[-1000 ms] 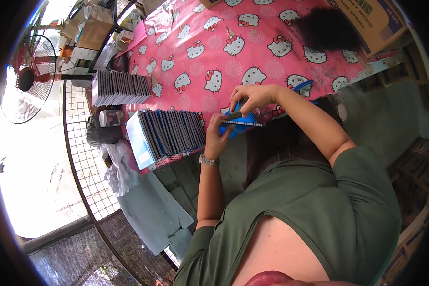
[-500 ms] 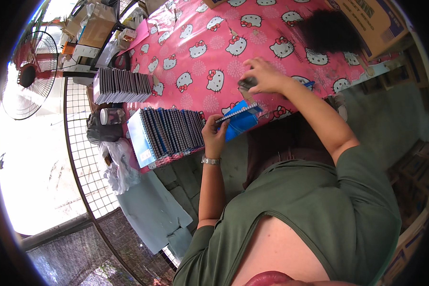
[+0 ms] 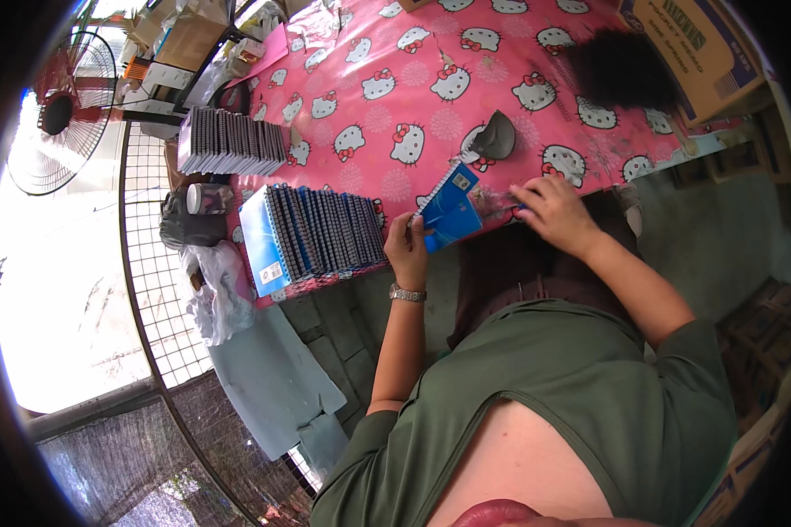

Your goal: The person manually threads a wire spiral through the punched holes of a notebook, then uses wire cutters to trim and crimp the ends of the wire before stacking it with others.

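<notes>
My left hand (image 3: 406, 246) is closed on the lower left edge of a blue-covered spiral notebook (image 3: 453, 215), held tilted over the table's near edge. The wire coil runs along its upper left side, and a small white label sits near its top corner. To its right, my right hand (image 3: 556, 212) is closed with fingers bent, pinching a slim blue object (image 3: 519, 207) that mostly hides under the fingertips. Just beyond the notebook, a dark grey, curved, cup-like piece (image 3: 495, 137) rests on the table.
A row of blue spiral notebooks (image 3: 321, 233) stands left of my left hand, with another notebook row (image 3: 230, 142) behind it. A pink patterned cloth (image 3: 369, 114) covers the table. At the far right are a cardboard box (image 3: 696, 57) and a black fuzzy heap (image 3: 621, 70). A fan (image 3: 57, 114) stands far left.
My right hand has let go of the dark grey piece and moved nearer and rightward, onto the slim blue object that lay on the cloth. The notebook's cover has turned more toward view.
</notes>
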A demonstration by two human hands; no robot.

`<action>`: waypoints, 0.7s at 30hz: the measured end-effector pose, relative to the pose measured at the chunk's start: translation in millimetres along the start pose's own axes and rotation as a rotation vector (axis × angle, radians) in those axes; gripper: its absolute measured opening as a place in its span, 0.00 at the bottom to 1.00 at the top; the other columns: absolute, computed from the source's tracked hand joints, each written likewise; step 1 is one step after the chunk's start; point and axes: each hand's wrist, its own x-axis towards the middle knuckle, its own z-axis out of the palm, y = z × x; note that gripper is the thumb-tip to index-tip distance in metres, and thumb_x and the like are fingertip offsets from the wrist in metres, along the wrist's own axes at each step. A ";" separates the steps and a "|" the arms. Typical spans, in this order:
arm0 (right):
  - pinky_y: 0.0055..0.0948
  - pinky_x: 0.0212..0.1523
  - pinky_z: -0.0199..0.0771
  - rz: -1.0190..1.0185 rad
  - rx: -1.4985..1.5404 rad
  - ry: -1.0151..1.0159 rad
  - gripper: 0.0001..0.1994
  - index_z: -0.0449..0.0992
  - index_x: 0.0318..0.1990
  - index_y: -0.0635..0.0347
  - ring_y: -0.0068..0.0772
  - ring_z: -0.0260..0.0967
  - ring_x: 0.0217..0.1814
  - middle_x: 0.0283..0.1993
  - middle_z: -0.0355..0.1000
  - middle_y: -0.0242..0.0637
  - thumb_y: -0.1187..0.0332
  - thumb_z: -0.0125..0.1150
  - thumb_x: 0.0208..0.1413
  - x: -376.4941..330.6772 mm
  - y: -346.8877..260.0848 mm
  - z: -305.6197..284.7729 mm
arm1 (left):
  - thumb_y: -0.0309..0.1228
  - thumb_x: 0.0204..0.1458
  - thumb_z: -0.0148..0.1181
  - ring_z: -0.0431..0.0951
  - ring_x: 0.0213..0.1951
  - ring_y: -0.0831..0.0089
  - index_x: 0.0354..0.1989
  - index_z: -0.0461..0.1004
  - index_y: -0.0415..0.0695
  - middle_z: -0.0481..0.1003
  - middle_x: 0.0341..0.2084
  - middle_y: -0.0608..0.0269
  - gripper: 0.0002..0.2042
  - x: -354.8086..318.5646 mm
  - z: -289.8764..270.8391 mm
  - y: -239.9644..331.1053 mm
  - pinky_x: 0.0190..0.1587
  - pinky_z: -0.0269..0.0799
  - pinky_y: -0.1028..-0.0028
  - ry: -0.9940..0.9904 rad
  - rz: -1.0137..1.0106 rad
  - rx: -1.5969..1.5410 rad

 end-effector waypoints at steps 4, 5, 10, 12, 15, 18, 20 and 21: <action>0.42 0.59 0.66 -0.191 0.344 0.051 0.22 0.76 0.55 0.56 0.47 0.66 0.53 0.49 0.70 0.41 0.60 0.67 0.53 29.8 -55.2 14.8 | 0.22 0.59 0.60 0.78 0.29 0.81 0.43 0.74 0.38 0.75 0.31 0.64 0.06 -2.1 -0.3 0.7 0.30 0.73 0.81 -0.007 0.105 0.047; 0.42 0.58 0.67 -0.248 0.309 0.131 0.23 0.76 0.54 0.56 0.46 0.66 0.51 0.48 0.71 0.40 0.60 0.68 0.51 36.6 -66.1 17.3 | 0.21 0.59 0.60 0.77 0.29 0.81 0.43 0.74 0.37 0.75 0.30 0.65 0.05 -3.0 -0.2 1.7 0.31 0.73 0.81 0.036 0.131 0.089; 0.42 0.56 0.67 -0.221 0.206 0.084 0.22 0.77 0.52 0.56 0.42 0.66 0.50 0.46 0.71 0.36 0.60 0.69 0.48 52.0 -95.1 18.2 | 0.17 0.56 0.58 0.74 0.30 0.83 0.40 0.76 0.37 0.76 0.30 0.66 0.05 -4.1 -1.6 3.4 0.33 0.70 0.82 0.020 0.134 0.084; 0.43 0.56 0.67 -0.229 0.114 0.088 0.23 0.77 0.52 0.56 0.42 0.66 0.49 0.45 0.71 0.36 0.61 0.69 0.48 53.8 -99.0 17.6 | 0.15 0.56 0.58 0.75 0.31 0.83 0.40 0.76 0.37 0.76 0.30 0.67 0.06 -3.8 -2.3 0.7 0.35 0.71 0.82 0.021 0.101 0.064; 0.41 0.55 0.67 -0.238 0.055 0.070 0.21 0.77 0.51 0.55 0.41 0.66 0.48 0.43 0.70 0.35 0.61 0.69 0.47 55.7 -102.2 18.7 | 0.15 0.55 0.59 0.75 0.33 0.82 0.40 0.76 0.35 0.76 0.30 0.67 0.07 -5.0 0.2 -5.4 0.36 0.72 0.81 0.052 0.089 0.006; 0.40 0.54 0.68 -0.206 0.110 0.068 0.21 0.78 0.49 0.56 0.40 0.66 0.48 0.43 0.70 0.35 0.61 0.69 0.47 54.6 -103.3 19.9 | 0.15 0.54 0.60 0.76 0.34 0.81 0.41 0.77 0.34 0.77 0.31 0.66 0.07 -8.6 6.6 -8.6 0.37 0.72 0.81 0.131 0.095 -0.033; 0.41 0.54 0.69 -0.170 0.165 0.123 0.20 0.78 0.49 0.56 0.40 0.66 0.49 0.43 0.70 0.35 0.62 0.69 0.48 52.5 -103.3 18.9 | 0.15 0.52 0.61 0.77 0.33 0.79 0.41 0.78 0.35 0.78 0.31 0.64 0.08 -10.3 9.8 -6.6 0.37 0.73 0.79 0.164 0.088 -0.027; 0.41 0.53 0.69 -0.157 0.192 0.171 0.20 0.79 0.49 0.57 0.40 0.66 0.49 0.43 0.70 0.35 0.62 0.69 0.48 51.5 -103.1 17.5 | 0.14 0.51 0.61 0.78 0.33 0.77 0.41 0.78 0.36 0.79 0.32 0.63 0.10 -10.7 10.9 -4.1 0.37 0.74 0.77 0.167 0.078 -0.013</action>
